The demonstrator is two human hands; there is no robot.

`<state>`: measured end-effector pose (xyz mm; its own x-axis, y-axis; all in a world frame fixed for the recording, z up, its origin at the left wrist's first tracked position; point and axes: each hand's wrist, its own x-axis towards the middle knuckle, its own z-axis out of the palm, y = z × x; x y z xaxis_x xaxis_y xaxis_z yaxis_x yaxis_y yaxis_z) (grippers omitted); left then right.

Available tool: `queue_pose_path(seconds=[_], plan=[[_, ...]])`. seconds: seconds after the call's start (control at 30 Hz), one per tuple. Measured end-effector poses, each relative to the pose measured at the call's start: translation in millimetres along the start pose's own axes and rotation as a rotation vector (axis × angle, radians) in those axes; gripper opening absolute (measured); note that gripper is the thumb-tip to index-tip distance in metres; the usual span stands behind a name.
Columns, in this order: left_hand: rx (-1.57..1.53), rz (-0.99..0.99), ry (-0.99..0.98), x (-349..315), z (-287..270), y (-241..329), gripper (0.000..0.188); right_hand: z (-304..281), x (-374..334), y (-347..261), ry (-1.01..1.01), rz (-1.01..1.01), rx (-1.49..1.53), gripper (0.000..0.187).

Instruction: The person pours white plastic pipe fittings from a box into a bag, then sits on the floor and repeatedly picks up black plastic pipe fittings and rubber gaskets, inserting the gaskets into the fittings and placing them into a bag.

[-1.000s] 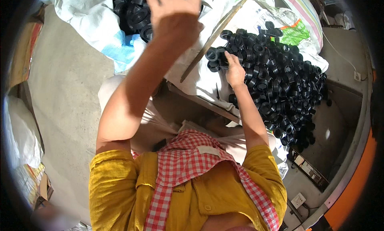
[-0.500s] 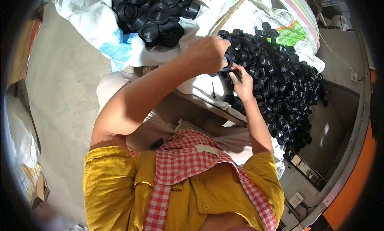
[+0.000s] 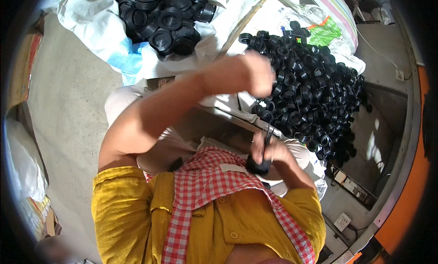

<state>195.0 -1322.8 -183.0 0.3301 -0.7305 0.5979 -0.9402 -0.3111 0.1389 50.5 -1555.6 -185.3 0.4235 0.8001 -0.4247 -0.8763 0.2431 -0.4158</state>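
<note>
My left hand is smeared by motion over the near-left edge of a pile of small black plastic rings. Its fingers cannot be made out, nor whether anything is in them. Lower down, close to the apron, my right hand is closed round a black object. Two thin dark prongs stick up from between its fingers. A rounded black mass shows below the fingers; its kind is unclear.
Bigger black threaded rings are heaped in a white woven sack at the far left. White sacking lies behind the small rings. A socket box and an open slot are at right.
My right hand has dropped from the pile toward the apron with the black object. My left hand has moved slightly right and nearer; the black ring seen at its fingers no longer shows.
</note>
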Motion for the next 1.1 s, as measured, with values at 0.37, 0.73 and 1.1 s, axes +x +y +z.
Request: queue_pose_path(seconds=[0.37, 0.73, 1.1], plan=[[-2.096, -1.171, -0.167, -6, 11, 50, 0.035, -14, 57, -23, 0.317, -0.810, 0.280, 0.019], [-0.177, -0.615, 0.014, -13, 34, 43, 0.016, -54, 147, -34, 0.990, -1.077, -0.451, 0.013], [0.802, -0.868, 0.112, -13, -54, -53, 0.059, -200, 174, -8, 1.543, -0.288, -1.089, 0.058]])
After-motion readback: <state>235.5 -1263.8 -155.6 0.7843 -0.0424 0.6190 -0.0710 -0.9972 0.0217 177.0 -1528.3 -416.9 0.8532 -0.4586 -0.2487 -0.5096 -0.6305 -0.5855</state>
